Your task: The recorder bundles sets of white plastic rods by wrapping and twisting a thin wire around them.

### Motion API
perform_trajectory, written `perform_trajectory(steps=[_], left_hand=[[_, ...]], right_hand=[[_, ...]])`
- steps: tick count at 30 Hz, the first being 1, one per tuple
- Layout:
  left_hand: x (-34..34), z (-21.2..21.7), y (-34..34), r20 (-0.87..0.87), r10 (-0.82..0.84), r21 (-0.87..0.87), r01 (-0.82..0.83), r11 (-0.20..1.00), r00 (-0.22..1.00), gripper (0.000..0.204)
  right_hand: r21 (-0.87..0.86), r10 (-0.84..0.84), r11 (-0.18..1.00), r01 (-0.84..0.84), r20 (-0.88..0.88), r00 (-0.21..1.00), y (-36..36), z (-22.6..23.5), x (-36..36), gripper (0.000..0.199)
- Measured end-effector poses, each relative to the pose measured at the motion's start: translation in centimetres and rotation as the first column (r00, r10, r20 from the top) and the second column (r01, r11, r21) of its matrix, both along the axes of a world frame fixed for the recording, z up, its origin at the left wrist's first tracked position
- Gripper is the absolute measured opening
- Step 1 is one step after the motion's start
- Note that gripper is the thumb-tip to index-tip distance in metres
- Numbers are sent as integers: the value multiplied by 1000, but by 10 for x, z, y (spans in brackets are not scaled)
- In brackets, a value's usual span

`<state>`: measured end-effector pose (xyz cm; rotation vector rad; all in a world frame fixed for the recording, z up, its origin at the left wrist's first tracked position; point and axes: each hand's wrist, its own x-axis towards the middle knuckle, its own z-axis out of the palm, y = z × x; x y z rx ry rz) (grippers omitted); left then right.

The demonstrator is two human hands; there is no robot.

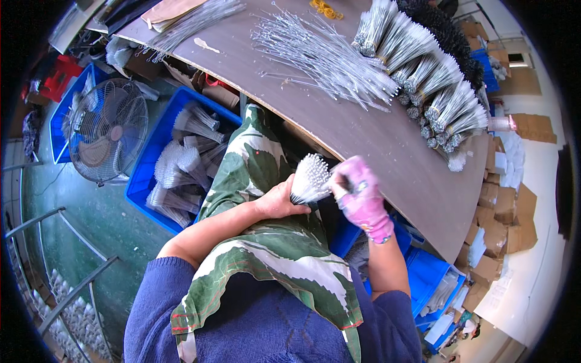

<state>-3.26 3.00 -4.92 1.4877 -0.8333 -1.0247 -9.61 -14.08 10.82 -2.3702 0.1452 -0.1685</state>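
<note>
My bare left hand [282, 199] is wrapped around a bundle of thin wire brushes [313, 176], held above my lap. Their white bristly ends fan out at the top, and the dark wire ends show near my fingers. My right hand [363, 196], in a pink patterned glove, is right beside the bundle, between it and the table edge. Its fingers are curled with the thumb toward the index finger, slightly blurred; whatever may be pinched there is too small to make out. Loose wire brushes [330, 57] lie spread over the brown table [387, 145] in front of me.
Bundled white brushes [445, 109] stand at the table's right, beside black bristly ones [433, 27]. Yellow rubber bands [327, 9] lie at the far edge. A blue bin [142, 181] of bundles and a fan [109, 130] are at left; another blue bin [426, 272] sits at lower right.
</note>
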Motion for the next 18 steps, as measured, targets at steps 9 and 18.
perform_trajectory(steps=[9,18], left_hand=[[4,-2,2,8,27,80,-27,996,1000,87],[2,-6,4,4,37,84,-37,996,999,87]], right_hand=[[745,-715,541,390,162,680,-99,38,65,7],[551,-192,778,302,-249,949,-7,8,13,4]])
